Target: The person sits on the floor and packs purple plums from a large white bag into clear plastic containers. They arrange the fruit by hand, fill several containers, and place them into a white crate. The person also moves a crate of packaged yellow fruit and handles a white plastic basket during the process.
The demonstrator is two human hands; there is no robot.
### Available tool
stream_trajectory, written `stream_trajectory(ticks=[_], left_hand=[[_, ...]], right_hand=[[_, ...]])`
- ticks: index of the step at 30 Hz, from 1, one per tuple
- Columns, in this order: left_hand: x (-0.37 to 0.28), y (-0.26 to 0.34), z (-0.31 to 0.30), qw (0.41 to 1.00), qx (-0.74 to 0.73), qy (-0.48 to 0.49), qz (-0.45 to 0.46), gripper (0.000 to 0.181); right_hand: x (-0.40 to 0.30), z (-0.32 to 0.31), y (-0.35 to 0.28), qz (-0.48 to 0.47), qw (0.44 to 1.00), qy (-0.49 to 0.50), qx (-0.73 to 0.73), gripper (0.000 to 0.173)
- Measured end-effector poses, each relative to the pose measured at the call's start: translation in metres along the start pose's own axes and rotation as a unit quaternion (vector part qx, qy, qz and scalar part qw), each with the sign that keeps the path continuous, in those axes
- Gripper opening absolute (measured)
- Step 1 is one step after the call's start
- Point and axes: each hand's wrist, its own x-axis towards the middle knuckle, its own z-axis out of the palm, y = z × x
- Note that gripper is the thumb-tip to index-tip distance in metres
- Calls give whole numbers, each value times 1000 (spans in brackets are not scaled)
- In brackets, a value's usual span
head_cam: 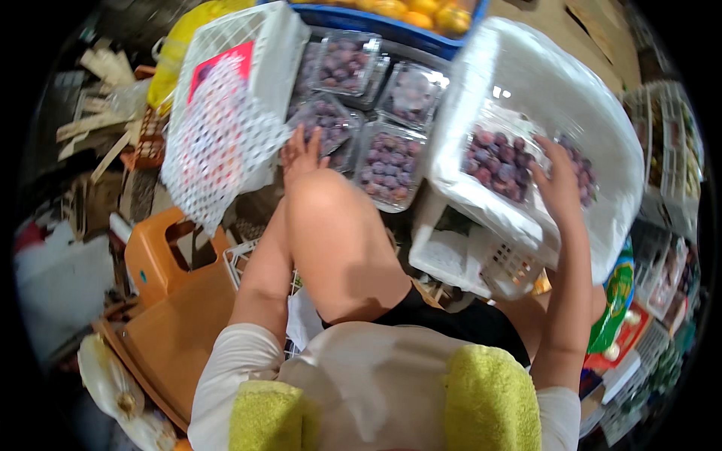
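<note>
My left hand (304, 151) rests with fingers spread at the edge of a clear plastic clamshell of purple grapes (326, 121), partly behind my raised knee. Other clamshells of the same round fruit stand around it, one full one (390, 163) to its right and another (410, 93) above that. My right hand (555, 175) reaches into a white crate lined with plastic film (609, 135), its fingers apart beside a heap of grapes (499, 163). More grapes (576, 166) lie on the hand's far right side. Whether the fingertips touch the fruit cannot be told.
Left stands a white crate (276, 62) draped with white foam netting (225, 146). A blue crate of orange fruit (395, 25) is at the top. An orange plastic stool (152, 253) and wood scraps (107, 113) lie left; a green packet (615, 304) lies right, below another crate (671, 152).
</note>
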Motion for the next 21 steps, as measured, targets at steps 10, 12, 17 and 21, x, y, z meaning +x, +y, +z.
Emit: stream_trajectory(ticks=[10,12,17,21], left_hand=[[-32,-20,16,970,-175,164,-43,51],[-43,-17,23,941,-240,196,-134,44],[-45,-19,51,802,-483,193,-293,43],[-40,-18,32,522,-708,155,-449,44]], right_hand=[[-32,75,-188,-43,863,-190,466,28],[-8,140,-203,-46,891,-167,420,37],[79,264,-196,63,971,-129,191,50],[120,308,-173,116,952,-247,139,48]])
